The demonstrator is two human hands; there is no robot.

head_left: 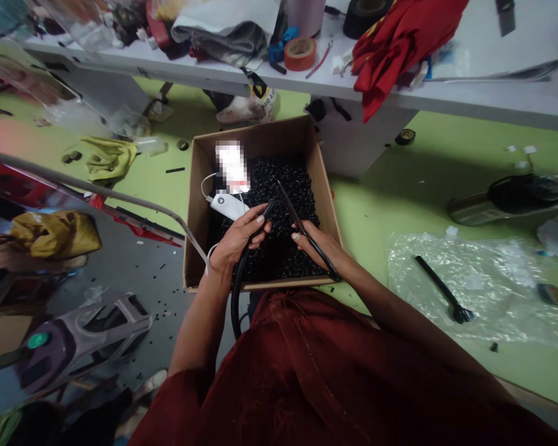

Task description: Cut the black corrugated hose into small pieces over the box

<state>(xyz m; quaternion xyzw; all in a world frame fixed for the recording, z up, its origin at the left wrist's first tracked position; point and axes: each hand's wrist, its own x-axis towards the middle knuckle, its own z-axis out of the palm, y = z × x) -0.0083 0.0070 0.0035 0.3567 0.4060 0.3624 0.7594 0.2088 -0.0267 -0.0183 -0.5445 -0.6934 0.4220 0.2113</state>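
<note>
My left hand [244,237] is closed around a black corrugated tube [236,297], whose short end sticks out past my fingers; the rest hangs down over the box edge towards my lap. My right hand [320,244] grips dark scissors [291,207], their long narrow blades pointing up and left, close to the tube's end but apart from it. Both hands are over an open cardboard box [328,204] holding many small black pieces [288,170]. At the box's left side a phone [232,166] with a lit screen rests above a white power bank [229,206] with a cable.
A raised white shelf [279,83] crosses the back, with orange tape [300,53] and red cloth [400,43] on it. On the green table to the right lie a metal flask [493,201], clear plastic [428,303] and a black strip [439,285]. A grey cable [139,204] crosses the left.
</note>
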